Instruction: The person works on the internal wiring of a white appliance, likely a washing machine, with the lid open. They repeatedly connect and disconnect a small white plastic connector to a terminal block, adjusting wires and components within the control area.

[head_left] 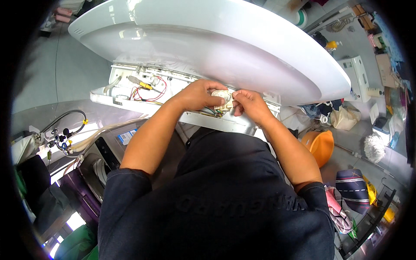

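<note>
A cream-white plastic part with a round face and coloured wires (222, 100) is raised from the long open white panel tray (134, 104). My left hand (203, 94) grips it from the left, fingers behind and thumb on the front. My right hand (251, 104) is closed in a pinch at the part's right edge; whether a small piece or wire is between those fingertips cannot be made out. Left of my hands, a screwdriver with a grey and yellow handle (141, 83) lies in the tray beside loose red and yellow wires (160, 86).
A large glossy white curved panel (216, 47) stands just beyond the tray. Hoses and a valve fitting (65, 138) hang at the left. An orange basin (323, 149), a white mop head (374, 148) and a striped cloth item (352, 190) lie at the right.
</note>
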The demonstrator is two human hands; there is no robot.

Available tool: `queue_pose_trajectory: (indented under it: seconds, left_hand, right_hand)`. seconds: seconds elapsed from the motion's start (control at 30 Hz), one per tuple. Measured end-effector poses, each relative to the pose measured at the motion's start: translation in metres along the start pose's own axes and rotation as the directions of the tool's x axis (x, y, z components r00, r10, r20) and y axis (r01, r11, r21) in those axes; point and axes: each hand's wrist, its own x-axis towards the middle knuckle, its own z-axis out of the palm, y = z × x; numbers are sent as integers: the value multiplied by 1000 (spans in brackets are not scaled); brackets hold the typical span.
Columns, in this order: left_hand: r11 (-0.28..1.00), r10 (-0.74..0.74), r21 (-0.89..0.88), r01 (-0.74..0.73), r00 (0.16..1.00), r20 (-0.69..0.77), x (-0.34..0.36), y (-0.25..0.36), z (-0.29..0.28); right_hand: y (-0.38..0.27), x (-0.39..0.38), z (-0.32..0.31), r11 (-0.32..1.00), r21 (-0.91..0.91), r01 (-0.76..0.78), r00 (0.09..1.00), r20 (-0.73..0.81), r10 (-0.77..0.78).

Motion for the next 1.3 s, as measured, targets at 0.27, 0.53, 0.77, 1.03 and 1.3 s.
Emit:
queue_pose_trajectory:
  seconds: [0.27, 0.53, 0.77, 1.03, 1.3]
  left_hand:
    - [998, 37, -46, -35, 999, 36, 1, -5, -5]
    - [999, 26, -50, -23, 998, 64, 3, -1, -3]
    - [999, 36, -12, -36, 998, 59, 6, 3, 0]
    - [998, 42, 47, -43, 999, 21, 6, 0, 1]
    - [1000, -27, -11, 27, 999, 22, 1, 6, -3]
  right_hand:
    - [1, -1, -2, 995, 98, -15, 998, 62, 9]
    - [7, 1, -3, 1000, 8, 23, 1000, 21, -23]
    - [10, 2, -3, 988, -141, 59, 997, -44, -66]
    - [5, -3, 0, 987, -151, 46, 997, -56, -55]
    - [7, -2, 0, 994, -111, 27, 998, -59, -34]
